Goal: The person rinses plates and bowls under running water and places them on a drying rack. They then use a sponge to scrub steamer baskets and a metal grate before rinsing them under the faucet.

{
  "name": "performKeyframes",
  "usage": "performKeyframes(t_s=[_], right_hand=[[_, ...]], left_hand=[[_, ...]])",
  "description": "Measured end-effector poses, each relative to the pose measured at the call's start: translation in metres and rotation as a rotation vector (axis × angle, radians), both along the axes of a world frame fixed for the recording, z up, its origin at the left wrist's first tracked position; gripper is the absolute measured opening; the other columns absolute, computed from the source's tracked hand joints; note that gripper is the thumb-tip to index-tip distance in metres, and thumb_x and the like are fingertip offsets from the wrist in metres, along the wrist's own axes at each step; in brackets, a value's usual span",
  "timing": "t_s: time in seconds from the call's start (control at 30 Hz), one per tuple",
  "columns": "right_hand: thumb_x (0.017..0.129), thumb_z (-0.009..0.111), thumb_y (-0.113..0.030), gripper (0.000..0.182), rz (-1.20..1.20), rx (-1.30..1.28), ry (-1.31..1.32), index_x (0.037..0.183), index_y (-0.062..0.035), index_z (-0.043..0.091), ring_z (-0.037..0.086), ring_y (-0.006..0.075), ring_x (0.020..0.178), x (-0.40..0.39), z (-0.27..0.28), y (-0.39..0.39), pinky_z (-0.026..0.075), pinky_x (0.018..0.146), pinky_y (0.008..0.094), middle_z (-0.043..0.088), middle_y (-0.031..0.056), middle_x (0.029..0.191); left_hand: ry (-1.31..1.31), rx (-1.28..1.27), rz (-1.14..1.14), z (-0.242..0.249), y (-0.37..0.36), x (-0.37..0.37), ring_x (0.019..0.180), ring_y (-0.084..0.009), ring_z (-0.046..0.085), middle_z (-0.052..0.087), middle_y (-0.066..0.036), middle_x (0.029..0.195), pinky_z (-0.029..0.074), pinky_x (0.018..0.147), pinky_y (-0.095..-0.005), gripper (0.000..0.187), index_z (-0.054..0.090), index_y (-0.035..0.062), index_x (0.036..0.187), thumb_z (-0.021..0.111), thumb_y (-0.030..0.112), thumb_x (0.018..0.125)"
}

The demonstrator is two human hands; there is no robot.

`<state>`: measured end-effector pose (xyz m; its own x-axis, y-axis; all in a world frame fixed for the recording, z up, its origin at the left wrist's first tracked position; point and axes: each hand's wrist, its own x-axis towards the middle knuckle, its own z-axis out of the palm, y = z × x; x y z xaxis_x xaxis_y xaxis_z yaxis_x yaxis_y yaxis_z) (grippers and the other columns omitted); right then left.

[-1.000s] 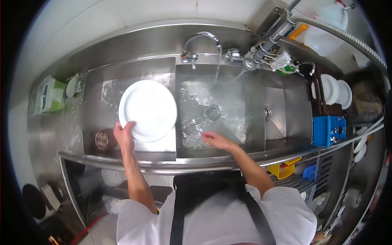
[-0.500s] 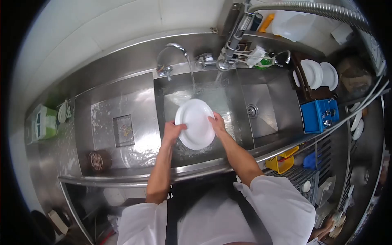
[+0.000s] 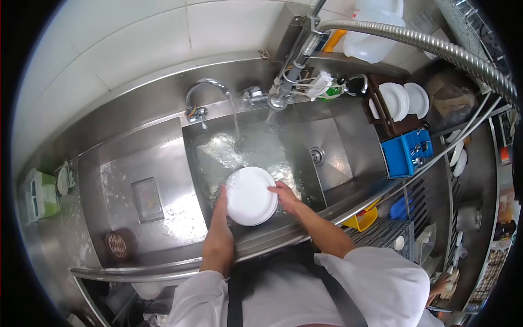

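Observation:
A white round plate (image 3: pixel 251 197) is held low over the water-filled middle basin (image 3: pixel 298 143), near its front wall. My left hand (image 3: pixel 222 200) grips the plate's left edge, its fingers mostly hidden behind it. On the opposite side, my right hand (image 3: pixel 284 197) pinches the rim with the thumb on top. Water runs from a curved faucet (image 3: pixel 207 83) into the basin behind the plate, and the surface there is rippled and foamy.
To the right is a basin with a drain (image 3: pixel 317 156), then a blue bin (image 3: pixel 397 157) of utensils and a brown rack (image 3: pixel 388 109) with white plates. A brown round container (image 3: pixel 120 243) stands at left. Another person's hand (image 3: pixel 440 286) shows at lower right.
The plate has come closer to my body and tilted, now looking rounder, with both hands still on it. The whole view has shifted, so the sink sits farther left.

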<state>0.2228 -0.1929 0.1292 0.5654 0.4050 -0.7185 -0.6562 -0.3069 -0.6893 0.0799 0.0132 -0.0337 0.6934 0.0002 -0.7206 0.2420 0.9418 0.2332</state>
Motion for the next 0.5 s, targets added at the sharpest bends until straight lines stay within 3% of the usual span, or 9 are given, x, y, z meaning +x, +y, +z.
performKeyframes(t_s=[0.07,0.17,0.23,0.27,0.3,0.37,0.4,0.43,0.5], right_hand=[[0.085,0.068,-0.016,0.045,0.001,0.042,0.103,0.123,-0.0002,0.052,0.062,0.0247,0.105,-0.015,-0.011,0.003,0.050,0.091,0.0393,0.063,0.0126,0.114],[0.088,0.065,-0.021,0.051,-0.107,0.055,0.334,0.132,-0.0007,0.049,0.058,0.0284,0.115,-0.019,-0.052,-0.006,0.045,0.102,0.0432,0.060,0.0149,0.124],[0.091,0.062,-0.026,0.052,-0.156,0.171,0.555,0.134,-0.0008,0.047,0.057,0.0313,0.118,-0.012,-0.051,-0.014,0.043,0.104,0.0460,0.058,0.0162,0.129],[0.094,0.058,-0.032,0.054,-0.090,0.191,0.584,0.137,-0.0017,0.045,0.055,0.0328,0.119,-0.009,-0.073,-0.022,0.041,0.106,0.0476,0.056,0.0156,0.133],[0.094,0.058,-0.032,0.054,-0.066,0.182,0.579,0.137,-0.0017,0.045,0.055,0.0328,0.119,-0.007,-0.098,-0.026,0.041,0.106,0.0476,0.056,0.0156,0.133],[0.095,0.057,-0.035,0.054,-0.059,0.250,0.522,0.138,-0.0035,0.045,0.054,0.0329,0.120,-0.007,-0.138,-0.034,0.040,0.107,0.0480,0.056,0.0143,0.133],[0.094,0.059,-0.038,0.057,-0.157,0.154,0.343,0.138,-0.0048,0.045,0.054,0.0316,0.121,-0.017,-0.144,-0.042,0.039,0.108,0.0486,0.058,0.0139,0.130],[0.094,0.059,-0.038,0.057,-0.159,0.153,0.355,0.138,-0.0048,0.045,0.054,0.0316,0.121,-0.008,-0.144,-0.046,0.039,0.108,0.0486,0.058,0.0139,0.130],[0.093,0.062,-0.038,0.058,-0.001,0.056,0.454,0.137,-0.0036,0.046,0.055,0.0283,0.120,0.033,-0.145,-0.043,0.039,0.107,0.0480,0.059,0.0137,0.128]], left_hand=[[-0.040,-0.085,0.029,0.009,0.007,-0.016,0.113,-0.0280,0.061,0.061,-0.014,0.127,0.047,0.099,-0.0430,0.080,0.045,-0.0010,0.139,0.051,0.063,0.091],[0.002,0.036,0.052,0.046,0.008,-0.020,0.120,-0.0271,0.056,0.057,-0.016,0.132,0.045,0.101,-0.0416,0.082,0.042,-0.0025,0.140,0.063,0.056,0.087],[0.339,0.465,0.009,0.074,0.006,-0.006,0.118,-0.0267,0.057,0.056,-0.020,0.131,0.046,0.099,-0.0411,0.084,0.043,-0.0035,0.138,0.077,0.045,0.078],[0.361,0.561,0.089,0.109,0.005,-0.004,0.103,-0.0247,0.064,0.064,-0.021,0.117,0.050,0.091,-0.0398,0.076,0.053,-0.0048,0.129,0.084,0.035,0.071],[0.361,0.555,0.114,0.111,0.006,-0.003,0.103,-0.0247,0.064,0.064,-0.021,0.117,0.050,0.091,-0.0398,0.076,0.053,-0.0048,0.129,0.084,0.035,0.071],[0.272,0.721,-0.015,0.105,0.004,-0.009,0.089,-0.0224,0.067,0.070,-0.017,0.101,0.052,0.083,-0.0368,0.058,0.063,-0.0049,0.113,0.086,0.027,0.070],[0.241,0.894,-0.065,0.097,-0.008,-0.021,0.081,-0.0209,0.068,0.071,-0.014,0.093,0.054,0.076,-0.0336,0.046,0.067,-0.0039,0.101,0.086,0.023,0.069],[0.278,0.961,-0.135,0.122,-0.014,-0.022,0.082,-0.0212,0.068,0.071,-0.015,0.095,0.054,0.073,-0.0339,0.046,0.067,-0.0042,0.102,0.086,0.023,0.069],[0.210,0.866,0.031,0.088,-0.013,-0.023,0.083,-0.0222,0.068,0.070,-0.015,0.096,0.054,0.075,-0.0348,0.049,0.065,-0.0054,0.106,0.085,0.021,0.071]])
